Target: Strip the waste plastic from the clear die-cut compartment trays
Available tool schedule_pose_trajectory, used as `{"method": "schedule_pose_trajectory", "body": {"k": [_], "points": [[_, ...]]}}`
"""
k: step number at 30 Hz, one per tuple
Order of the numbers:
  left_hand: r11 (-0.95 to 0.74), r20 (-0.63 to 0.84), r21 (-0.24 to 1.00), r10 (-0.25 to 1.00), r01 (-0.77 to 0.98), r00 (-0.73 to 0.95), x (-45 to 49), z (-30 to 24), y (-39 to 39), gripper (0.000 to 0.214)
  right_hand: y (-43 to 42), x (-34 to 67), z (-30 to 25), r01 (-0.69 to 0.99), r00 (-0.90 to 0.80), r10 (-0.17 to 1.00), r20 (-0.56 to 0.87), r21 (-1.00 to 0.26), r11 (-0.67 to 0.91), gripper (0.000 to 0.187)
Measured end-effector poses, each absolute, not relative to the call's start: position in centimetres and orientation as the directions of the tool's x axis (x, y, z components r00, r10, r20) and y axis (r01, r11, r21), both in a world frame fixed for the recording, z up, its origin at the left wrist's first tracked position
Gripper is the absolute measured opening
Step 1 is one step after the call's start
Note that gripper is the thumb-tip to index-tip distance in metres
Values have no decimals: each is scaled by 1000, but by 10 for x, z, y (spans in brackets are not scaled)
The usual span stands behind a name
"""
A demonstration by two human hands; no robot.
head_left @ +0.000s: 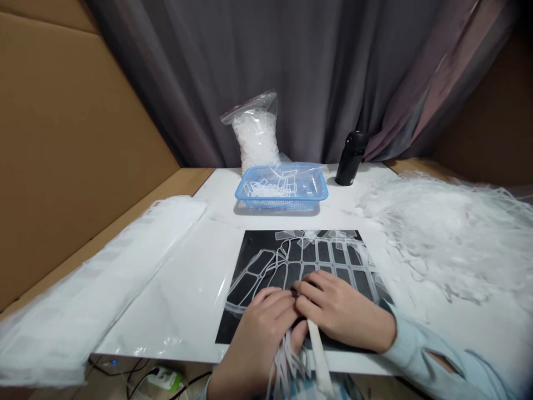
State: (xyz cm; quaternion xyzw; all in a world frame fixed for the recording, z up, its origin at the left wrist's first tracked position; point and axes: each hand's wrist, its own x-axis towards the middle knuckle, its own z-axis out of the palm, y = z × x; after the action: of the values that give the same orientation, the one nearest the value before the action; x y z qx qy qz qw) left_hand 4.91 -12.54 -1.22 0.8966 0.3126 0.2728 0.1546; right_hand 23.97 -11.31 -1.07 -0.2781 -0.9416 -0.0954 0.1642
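Our left hand (255, 345) lay curled at the near edge of a black mat (225, 332), fingers pressed together, thumb bent over a bunch of thin white plastic strands (287, 369) that hung toward us. Our right hand (343, 311), in a pale blue sleeve (420, 347), rested with its fingers together on a translucent plastic lattice (328, 261), its fingertips just beside those of the left. We could not tell whether either hand pinched the lattice. A wider white strip (318, 355) came from between the hands, its long axis pointing nearly straight at us, leaning slightly right, and passed over the mat's edge.

Beyond the mat, on a white board (179, 311), sat a blue mesh basket (287, 199) of cut plastic pieces (268, 189). Behind it stood a zip bag of white pieces (255, 136) and a black bottle (350, 158). A heap of plastic offcuts (441, 233) lay to our right, folded plastic sheeting (95, 289) to our left. Print on a green-and-white plug (164, 379) below was too small to read.
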Motion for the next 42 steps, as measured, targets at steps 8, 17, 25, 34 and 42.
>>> {"method": "schedule_pose_trajectory", "body": {"k": [8,17,25,34,42], "points": [[-753,402,454,650,476,645,51,-9,-124,20,-95,281,-4,732,-545,671,503,-106,673,23],[-726,399,515,673,455,623,52,-7,-123,20,-72,332,8,852,108,691,714,-425,306,22],[-715,450,436,699,547,556,45,-10,-124,19,-83,299,12,190,-61,985,161,-967,170,31],[-662,441,474,749,581,494,43,-11,-123,34,-98,271,6,-166,-437,899,18,-984,-61,24],[-742,568,480,669,468,480,45,-10,-122,14,-100,270,2,-246,-499,864,69,-967,-65,24]]}}
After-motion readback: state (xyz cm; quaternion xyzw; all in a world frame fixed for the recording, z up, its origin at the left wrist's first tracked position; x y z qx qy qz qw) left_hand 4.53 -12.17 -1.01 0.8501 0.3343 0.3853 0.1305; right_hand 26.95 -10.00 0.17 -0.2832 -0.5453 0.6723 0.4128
